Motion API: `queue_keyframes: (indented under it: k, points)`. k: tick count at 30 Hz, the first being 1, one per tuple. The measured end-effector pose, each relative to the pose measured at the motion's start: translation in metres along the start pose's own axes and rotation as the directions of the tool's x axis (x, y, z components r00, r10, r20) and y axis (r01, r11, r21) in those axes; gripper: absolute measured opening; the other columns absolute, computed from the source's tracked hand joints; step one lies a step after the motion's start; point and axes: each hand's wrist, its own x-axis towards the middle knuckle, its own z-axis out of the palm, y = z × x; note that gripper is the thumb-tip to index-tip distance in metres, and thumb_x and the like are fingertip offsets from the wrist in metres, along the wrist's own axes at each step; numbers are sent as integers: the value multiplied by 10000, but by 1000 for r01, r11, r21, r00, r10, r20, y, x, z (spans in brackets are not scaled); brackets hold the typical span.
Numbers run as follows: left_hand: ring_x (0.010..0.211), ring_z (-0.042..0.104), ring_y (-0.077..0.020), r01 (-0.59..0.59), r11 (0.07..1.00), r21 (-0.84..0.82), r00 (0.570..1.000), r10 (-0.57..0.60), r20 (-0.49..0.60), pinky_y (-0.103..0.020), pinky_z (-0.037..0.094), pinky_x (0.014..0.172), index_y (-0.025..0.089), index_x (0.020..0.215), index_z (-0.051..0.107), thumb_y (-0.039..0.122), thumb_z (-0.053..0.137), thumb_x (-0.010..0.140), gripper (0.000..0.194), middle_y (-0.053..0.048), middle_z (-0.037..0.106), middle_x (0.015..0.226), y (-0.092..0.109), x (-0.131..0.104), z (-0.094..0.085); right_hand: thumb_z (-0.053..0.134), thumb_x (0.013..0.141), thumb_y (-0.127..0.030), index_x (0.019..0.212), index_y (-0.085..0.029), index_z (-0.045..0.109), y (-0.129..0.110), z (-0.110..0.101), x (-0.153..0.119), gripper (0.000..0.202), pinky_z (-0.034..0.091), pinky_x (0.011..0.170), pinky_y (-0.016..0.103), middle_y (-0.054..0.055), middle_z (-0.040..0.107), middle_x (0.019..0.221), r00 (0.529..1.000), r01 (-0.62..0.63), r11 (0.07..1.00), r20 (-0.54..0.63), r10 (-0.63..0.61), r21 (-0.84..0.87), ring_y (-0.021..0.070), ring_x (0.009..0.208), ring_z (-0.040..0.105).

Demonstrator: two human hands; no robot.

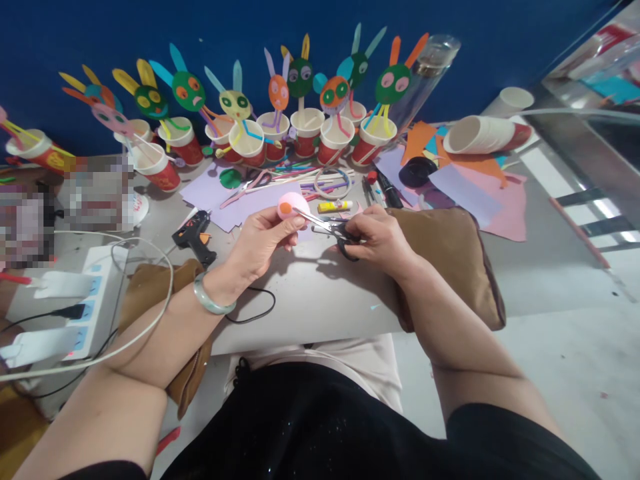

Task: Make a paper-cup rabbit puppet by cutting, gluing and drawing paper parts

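Near the middle of the table, my left hand [267, 240] pinches a small pink paper disc [299, 202] that bears an orange oval. A green-grey bangle circles that wrist. My right hand [377, 237] has its fingers in the black handles of a pair of scissors [333, 228]. The scissors point left, and their blade tips meet the disc beside the orange oval. Behind the hands lie a yellow glue stick [335, 207] and lilac paper [265, 201]. The fingertips of my left hand are partly behind the disc.
Paper cups [250, 143] with colourful rabbit faces line the back. A glue gun [196, 237] and a power strip [97, 293] with cables are at the left. Right of my right hand lies a brown cushion [443, 257], with stacked cups [483, 135] behind it.
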Motion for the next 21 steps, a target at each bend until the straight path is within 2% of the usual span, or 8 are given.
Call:
queue_keyframes:
  k: [12, 21]
  points:
    - [543, 565, -54, -22, 998, 61, 1000, 22, 14, -191, 444, 489, 190, 779, 775, 374, 923, 672, 259, 8, 702, 723, -1, -1, -1, 808, 811, -443, 679, -237, 506, 0, -10, 2, 389, 419, 642, 339, -26, 566, 588, 999, 30, 999, 31, -30, -14, 157, 585, 482]
    - [536, 556, -57, -73, 991, 112, 997, 71, 22, -199, 455, 491, 190, 748, 773, 387, 912, 678, 251, 8, 691, 680, 0, 1, -3, 805, 798, -454, 671, -237, 522, 6, -6, 3, 378, 425, 632, 321, -21, 546, 588, 999, 15, 999, 48, -17, 46, 170, 628, 503]
